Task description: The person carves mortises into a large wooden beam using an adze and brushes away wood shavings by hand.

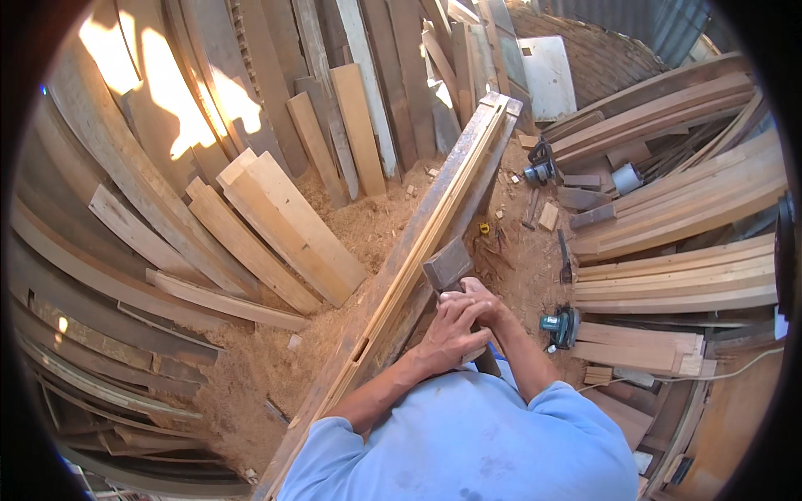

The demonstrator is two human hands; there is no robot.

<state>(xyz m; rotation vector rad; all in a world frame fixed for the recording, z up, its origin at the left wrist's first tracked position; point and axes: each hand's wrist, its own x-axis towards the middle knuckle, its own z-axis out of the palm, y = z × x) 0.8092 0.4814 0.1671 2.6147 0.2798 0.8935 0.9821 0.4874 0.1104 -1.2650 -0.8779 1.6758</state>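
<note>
My right hand (477, 297) is closed just below the blocky, dark head of a mallet (449, 264). Across it and lower lies my left hand (452, 327), fingers curled; what sits inside them is hidden. A piece of the handle shows below the hands, against my blue shirt. Both hands are over the near part of a long wooden beam (480, 142), which runs from the lower left to the upper middle. Narrow light strips lie along its top, and a short dark slot (361, 349) is cut in the wood left of my hands.
Planks (292, 225) lean at the left and far side. Stacked boards (677, 280) fill the right. Two corded power tools, a teal one (561, 327) and a dark one (541, 164), stand on the sawdust-covered floor (359, 230). A hammer (531, 209) and a yellow tape measure (484, 227) lie beyond the beam.
</note>
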